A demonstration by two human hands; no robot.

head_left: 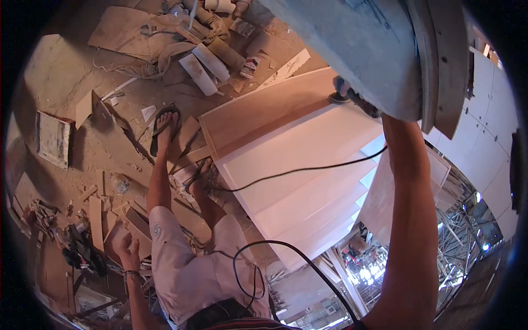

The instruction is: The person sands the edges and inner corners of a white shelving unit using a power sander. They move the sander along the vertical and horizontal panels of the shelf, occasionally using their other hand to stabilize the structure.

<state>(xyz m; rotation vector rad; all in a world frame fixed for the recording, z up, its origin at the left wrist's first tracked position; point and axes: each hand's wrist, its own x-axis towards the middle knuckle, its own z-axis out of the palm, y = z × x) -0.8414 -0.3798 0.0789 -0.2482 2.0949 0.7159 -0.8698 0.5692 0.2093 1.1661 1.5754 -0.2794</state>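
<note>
My right arm (410,181) stretches up toward a pale wooden cabinet-like piece (286,159) with stepped white boards. At its end a dark corded angle grinder (363,103) with a round disc (339,99) meets the piece's upper part. A large grey-blue shape (374,49) close in front hides most of my right hand and its fingers. From the tool, a black cord (308,171) runs across the boards. My left hand (129,250), with a band at the wrist, hangs low beside my left leg. Its fingers are loosely bent and apart, holding nothing.
Wood offcuts (96,220) and a shallow box-like frame (54,138) litter the dusty floor at left. White cylinders (198,74) and scraps lie at the far side. My sandalled foot (165,126) stands among boards. A cord loop (258,245) crosses my lap. White cabinet doors (484,132) stand at right.
</note>
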